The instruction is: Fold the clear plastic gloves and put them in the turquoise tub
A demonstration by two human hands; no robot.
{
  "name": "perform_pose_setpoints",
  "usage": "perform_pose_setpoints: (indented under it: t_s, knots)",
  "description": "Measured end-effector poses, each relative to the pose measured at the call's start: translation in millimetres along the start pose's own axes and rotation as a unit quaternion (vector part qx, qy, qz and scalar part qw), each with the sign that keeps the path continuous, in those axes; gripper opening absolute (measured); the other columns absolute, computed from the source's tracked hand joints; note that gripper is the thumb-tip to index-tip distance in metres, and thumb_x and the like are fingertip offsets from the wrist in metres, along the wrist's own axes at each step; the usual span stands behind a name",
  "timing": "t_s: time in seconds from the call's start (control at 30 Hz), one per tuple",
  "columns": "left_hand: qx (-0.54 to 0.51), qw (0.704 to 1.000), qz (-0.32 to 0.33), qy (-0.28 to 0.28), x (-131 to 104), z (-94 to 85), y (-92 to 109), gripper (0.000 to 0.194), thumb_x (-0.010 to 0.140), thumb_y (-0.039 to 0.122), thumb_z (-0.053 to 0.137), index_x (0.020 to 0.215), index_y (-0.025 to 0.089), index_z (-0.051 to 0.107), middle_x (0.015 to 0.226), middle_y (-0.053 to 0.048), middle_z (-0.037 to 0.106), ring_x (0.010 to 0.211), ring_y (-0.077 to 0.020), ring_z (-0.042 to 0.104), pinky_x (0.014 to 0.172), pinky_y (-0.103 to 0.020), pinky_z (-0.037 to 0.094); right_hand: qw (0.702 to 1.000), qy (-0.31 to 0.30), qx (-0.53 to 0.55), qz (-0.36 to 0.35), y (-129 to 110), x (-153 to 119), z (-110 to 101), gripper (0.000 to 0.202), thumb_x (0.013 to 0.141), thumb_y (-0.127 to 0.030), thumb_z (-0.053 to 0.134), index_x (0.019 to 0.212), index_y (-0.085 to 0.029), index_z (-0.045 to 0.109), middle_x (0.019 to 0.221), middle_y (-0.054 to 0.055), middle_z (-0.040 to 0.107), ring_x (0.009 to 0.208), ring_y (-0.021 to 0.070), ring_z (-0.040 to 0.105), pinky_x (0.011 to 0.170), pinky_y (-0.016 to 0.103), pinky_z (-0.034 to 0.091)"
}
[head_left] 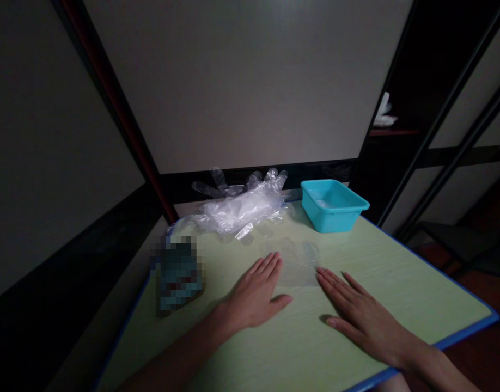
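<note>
A clear plastic disposable glove (298, 267) lies spread flat on the pale green table, its finger parts pointing away from me. My left hand (256, 294) rests at the glove's left edge, palm down, with the thumb stretched out to the side. On the other side, my right hand (360, 316) is held flat, its fingertips close to the glove's right edge. Neither hand grips anything. Farther back, a heap of clear plastic gloves (237, 212) is piled against the panel, several glove fingers sticking up.
A turquoise plastic basin (335, 209) stands at the table's back right; its inside shows only in part. A blurred-out, pixelated object (178, 277) sits at the left. Blue edging (470, 330) borders the table (413, 294). Panels rise behind and to the left.
</note>
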State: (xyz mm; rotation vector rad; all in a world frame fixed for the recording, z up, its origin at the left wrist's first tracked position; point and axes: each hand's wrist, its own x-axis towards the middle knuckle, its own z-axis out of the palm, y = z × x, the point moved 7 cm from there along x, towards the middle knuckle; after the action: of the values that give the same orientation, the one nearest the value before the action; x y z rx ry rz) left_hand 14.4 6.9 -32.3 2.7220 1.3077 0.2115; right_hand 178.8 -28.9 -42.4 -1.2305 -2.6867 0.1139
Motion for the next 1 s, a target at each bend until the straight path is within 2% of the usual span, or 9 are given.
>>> perform_pose_setpoints:
  t_s: [0.13,0.23,0.33,0.47,0.57,0.7,0.9,1.0]
  knots:
    - [-0.014,0.999,0.004,0.043,2,-5.9,-5,0.065,0.080,0.046,0.041,0.131,0.010,0.024,0.139,-0.011,0.023,0.128,-0.0202,0.019,0.104,-0.033,0.018,0.998,0.045,0.031,0.034,7,1,-12,0.052,0.085,-0.039,0.039,0.132,-0.020,0.027,0.137,0.008,0.028,0.122,0.0241,0.032,0.098,0.044,0.032]
    - [-0.032,0.994,0.007,0.108,2,-14.5,-5,0.050,0.080,0.035,0.045,0.125,0.014,0.036,0.131,-0.009,0.039,0.120,-0.0191,0.034,0.101,-0.032,0.025,0.994,0.097,0.022,0.048,12,2,-25,0.034,0.086,-0.031,0.039,0.117,-0.020,0.048,0.124,0.009,0.047,0.106,0.0216,0.050,0.086,0.037,0.045]
    - [-0.056,0.987,-0.005,0.150,1,-19.2,-7,0.036,0.079,0.026,0.047,0.114,0.017,0.046,0.115,-0.006,0.054,0.105,-0.0179,0.048,0.094,-0.031,0.034,0.992,0.112,-0.048,-0.014,3,7,-34,0.023,0.087,-0.022,0.037,0.100,-0.018,0.057,0.097,0.009,0.061,0.086,0.0203,0.057,0.075,0.037,0.048]
    - [-0.061,0.986,-0.006,0.154,2,-18.7,-6,0.028,0.078,0.021,0.049,0.105,0.017,0.051,0.104,-0.005,0.059,0.096,-0.0185,0.052,0.087,-0.032,0.039,0.979,0.098,-0.143,-0.111,-18,17,-37,0.021,0.087,-0.014,0.037,0.096,-0.015,0.056,0.078,0.007,0.061,0.074,0.0180,0.057,0.068,0.033,0.046]
    - [-0.060,0.987,0.001,0.150,3,-18.9,-4,0.025,0.078,0.019,0.049,0.102,0.016,0.052,0.101,-0.005,0.058,0.094,-0.0189,0.052,0.085,-0.032,0.040,0.970,0.105,-0.168,-0.142,-28,22,-38,0.020,0.087,-0.014,0.036,0.095,-0.015,0.055,0.078,0.007,0.060,0.073,0.0167,0.056,0.067,0.031,0.045]
    - [-0.059,0.988,0.004,0.146,3,-19.0,-3,0.025,0.077,0.018,0.049,0.101,0.017,0.051,0.101,-0.005,0.058,0.094,-0.0191,0.052,0.085,-0.032,0.040,0.968,0.119,-0.166,-0.143,-29,26,-36,0.019,0.088,-0.014,0.036,0.090,-0.017,0.055,0.084,0.007,0.060,0.080,0.0169,0.055,0.070,0.031,0.044]
    - [-0.057,0.988,0.006,0.142,3,-16.8,-4,0.024,0.076,0.019,0.050,0.100,0.017,0.052,0.102,-0.005,0.057,0.095,-0.0195,0.051,0.087,-0.033,0.039,0.981,0.105,-0.143,-0.078,-14,34,-27,0.018,0.084,-0.011,0.041,0.094,-0.014,0.056,0.101,0.010,0.059,0.093,0.0218,0.053,0.076,0.036,0.045]
    - [-0.058,0.989,0.008,0.137,3,-16.9,-4,0.024,0.076,0.020,0.051,0.100,0.017,0.053,0.102,-0.005,0.057,0.096,-0.0197,0.050,0.087,-0.033,0.038,0.991,0.113,-0.073,-0.027,0,37,-25,0.020,0.084,-0.012,0.040,0.092,-0.014,0.057,0.108,0.011,0.057,0.098,0.0221,0.053,0.081,0.037,0.045]
